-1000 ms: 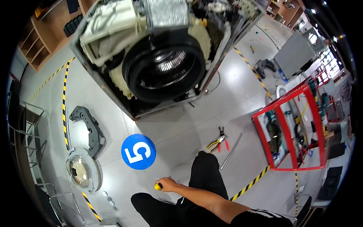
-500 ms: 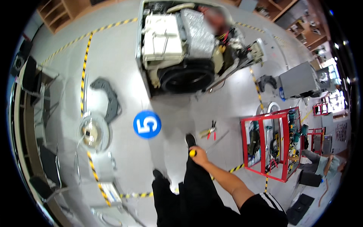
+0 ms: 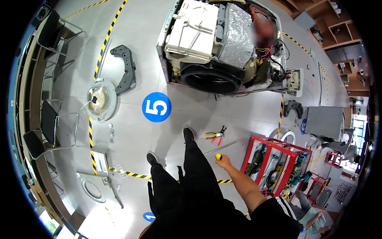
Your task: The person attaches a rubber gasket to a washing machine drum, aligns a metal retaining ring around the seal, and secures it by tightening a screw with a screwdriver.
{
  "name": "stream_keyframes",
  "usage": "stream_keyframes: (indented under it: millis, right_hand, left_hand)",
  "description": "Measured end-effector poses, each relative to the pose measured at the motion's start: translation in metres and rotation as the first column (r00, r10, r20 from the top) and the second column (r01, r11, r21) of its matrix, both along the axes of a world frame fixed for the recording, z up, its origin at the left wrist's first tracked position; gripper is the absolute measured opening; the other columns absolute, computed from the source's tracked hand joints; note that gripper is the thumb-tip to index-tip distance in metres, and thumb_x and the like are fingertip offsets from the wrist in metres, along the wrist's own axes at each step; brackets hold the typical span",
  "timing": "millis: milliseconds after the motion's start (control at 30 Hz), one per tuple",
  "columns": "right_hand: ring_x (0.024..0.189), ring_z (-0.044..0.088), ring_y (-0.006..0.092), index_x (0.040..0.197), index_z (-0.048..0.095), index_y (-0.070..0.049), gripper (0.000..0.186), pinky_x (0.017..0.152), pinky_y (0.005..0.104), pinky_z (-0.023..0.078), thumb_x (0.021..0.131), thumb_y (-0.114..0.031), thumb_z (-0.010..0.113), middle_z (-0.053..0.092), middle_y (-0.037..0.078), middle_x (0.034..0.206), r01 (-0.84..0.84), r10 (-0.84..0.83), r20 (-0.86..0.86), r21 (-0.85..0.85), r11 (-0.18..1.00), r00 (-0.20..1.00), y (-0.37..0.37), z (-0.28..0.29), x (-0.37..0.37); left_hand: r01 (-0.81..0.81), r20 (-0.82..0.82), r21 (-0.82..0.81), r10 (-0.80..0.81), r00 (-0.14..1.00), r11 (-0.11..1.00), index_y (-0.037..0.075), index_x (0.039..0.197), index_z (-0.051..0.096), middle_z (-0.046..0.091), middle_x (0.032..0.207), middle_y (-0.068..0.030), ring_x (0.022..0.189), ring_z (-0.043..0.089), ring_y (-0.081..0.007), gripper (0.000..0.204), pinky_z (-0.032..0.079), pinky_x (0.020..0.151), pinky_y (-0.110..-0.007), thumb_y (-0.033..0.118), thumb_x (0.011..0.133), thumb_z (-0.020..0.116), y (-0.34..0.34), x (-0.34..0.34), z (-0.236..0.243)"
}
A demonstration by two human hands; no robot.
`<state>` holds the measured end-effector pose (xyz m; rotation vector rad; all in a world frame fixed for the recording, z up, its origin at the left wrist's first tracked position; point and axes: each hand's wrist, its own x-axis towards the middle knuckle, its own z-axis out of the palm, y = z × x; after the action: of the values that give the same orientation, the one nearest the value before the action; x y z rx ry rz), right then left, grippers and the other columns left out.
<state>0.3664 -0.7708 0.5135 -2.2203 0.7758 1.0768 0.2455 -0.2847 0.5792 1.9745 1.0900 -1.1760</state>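
My right hand [image 3: 223,161] is closed around a small yellow-handled tool [image 3: 219,157], beside my right leg. My left hand is out of view; only a sliver of skin shows at the lower edge. Ahead stands an opened washing machine [image 3: 191,28] with a white plastic housing, a foil-covered part, exposed wires and a black door seal [image 3: 211,77]. On the floor near my feet lie several pliers [image 3: 215,135] and a long metal rod [image 3: 219,147]. To the left are a dark curved weight [image 3: 127,77] and a round door [image 3: 99,99] with a glass bowl.
A red-framed tool cart [image 3: 270,159] stands at my right, with a grey cabinet [image 3: 322,121] beyond. A co-worker [image 3: 310,223] is at the lower right. Black chairs [image 3: 47,119] and shelving line the left. A detached panel [image 3: 85,187] lies lower left; striped tape [image 3: 91,135] marks the floor.
I have straightened up; my feet now show. The washing machine, initially close, now appears farther off and more to the right. My right hand still holds the yellow-handled tool, farther right in view.
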Motion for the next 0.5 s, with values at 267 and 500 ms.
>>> stream_keyframes:
  millis: [267, 500]
  right_hand:
    - [0.095, 0.067, 0.0325, 0.105, 0.070, -0.011, 0.038, 0.082, 0.0408, 0.053, 0.070, -0.026, 0.073, 0.071, 0.015, 0.098, 0.122, -0.178, 0.260, 0.216, 0.969, 0.949, -0.005, -0.009, 0.080]
    - [0.095, 0.068, 0.0281, 0.106, 0.071, -0.013, 0.039, 0.084, 0.0384, 0.052, 0.070, -0.025, 0.075, 0.072, 0.012, 0.101, 0.075, -0.124, 0.162, 0.282, 0.957, 0.979, 0.002, -0.015, 0.078]
  left_hand:
    - [-0.033, 0.085, -0.026, 0.035, 0.996, 0.999, 0.007, 0.105, 0.071, 0.070, 0.099, -0.0200, 0.097, 0.068, -0.0347, 0.042, 0.054, 0.083, -0.043, 0.040, 0.078, 0.069, -0.043, 0.029, 0.011]
    - [-0.099, 0.112, -0.020, 0.100, 0.989, 0.995, 0.007, 0.105, 0.071, 0.070, 0.099, -0.0202, 0.097, 0.068, -0.0345, 0.043, 0.054, 0.082, -0.043, 0.040, 0.078, 0.069, -0.063, 0.027, 0.026]
